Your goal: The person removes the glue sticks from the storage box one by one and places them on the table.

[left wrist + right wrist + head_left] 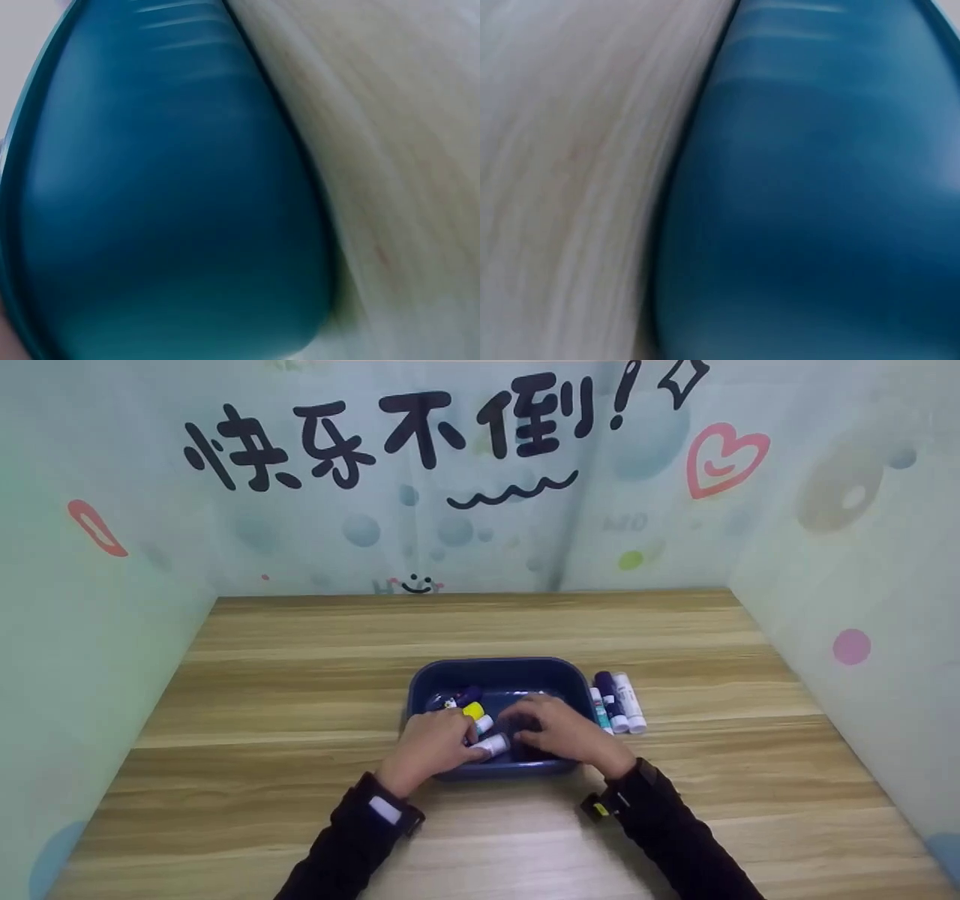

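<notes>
The left hand appears to pinch a white glue stick at one end, inside the navy plastic tub. The right hand is loosely curved over the tub's interior, with nothing visibly held. A yellow cap shows beside the left fingers. A smooth round barrel held near its end could twist free and roll. A wrist bumping the rim could shove the tub into the glue sticks lying just beside it on the desk, scattering them.
</notes>
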`<state>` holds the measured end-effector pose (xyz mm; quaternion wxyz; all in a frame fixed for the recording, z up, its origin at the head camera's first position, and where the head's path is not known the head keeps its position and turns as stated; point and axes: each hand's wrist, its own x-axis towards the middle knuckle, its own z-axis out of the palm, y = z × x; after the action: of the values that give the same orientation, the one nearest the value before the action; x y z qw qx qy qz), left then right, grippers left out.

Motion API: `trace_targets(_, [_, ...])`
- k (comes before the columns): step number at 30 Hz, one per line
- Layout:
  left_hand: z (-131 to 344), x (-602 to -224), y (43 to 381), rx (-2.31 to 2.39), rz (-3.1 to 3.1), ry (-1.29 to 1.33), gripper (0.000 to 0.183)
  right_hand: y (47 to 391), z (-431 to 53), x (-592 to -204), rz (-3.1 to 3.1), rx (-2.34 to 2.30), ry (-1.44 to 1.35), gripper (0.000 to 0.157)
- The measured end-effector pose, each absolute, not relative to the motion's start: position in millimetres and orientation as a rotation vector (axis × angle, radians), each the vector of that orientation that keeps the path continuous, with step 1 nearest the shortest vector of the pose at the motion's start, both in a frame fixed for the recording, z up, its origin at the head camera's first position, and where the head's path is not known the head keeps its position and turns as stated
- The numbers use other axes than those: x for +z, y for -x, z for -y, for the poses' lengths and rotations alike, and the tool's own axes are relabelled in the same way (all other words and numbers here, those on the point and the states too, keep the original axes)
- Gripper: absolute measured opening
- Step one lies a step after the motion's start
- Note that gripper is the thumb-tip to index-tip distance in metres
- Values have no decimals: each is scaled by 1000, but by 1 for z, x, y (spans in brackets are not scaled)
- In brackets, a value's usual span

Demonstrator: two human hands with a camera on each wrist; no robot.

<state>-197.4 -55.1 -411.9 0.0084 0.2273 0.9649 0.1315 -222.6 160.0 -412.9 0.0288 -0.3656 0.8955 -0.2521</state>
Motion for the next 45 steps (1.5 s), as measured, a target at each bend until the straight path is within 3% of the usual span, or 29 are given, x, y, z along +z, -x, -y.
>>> trace_targets(6, [56, -411, 199, 394, -2969, -710, 32, 227, -161, -417, -3096, -839, 1094, 31])
trace_targets(12, [57, -411, 199, 420, -2954, -719, 29, 232, -164, -422, -3429, -897, 868, 48])
trace_targets(17, [59, -414, 200, 462, -2975, -784, 28, 231, -167, -420, -3404, -812, 598, 62])
trace_targets(24, [61, -416, 199, 637, -2986, -829, 26, 236, -179, -420, -3203, -837, 397, 64])
trace_targets(33, [62, -418, 199, 762, -3006, -898, 48, 236, -184, -418, -3116, -864, 384, 73])
trace_targets(45, [66, -410, 205, 1294, -2854, -728, 42, 236, -182, -421, -3220, -756, 415, 75])
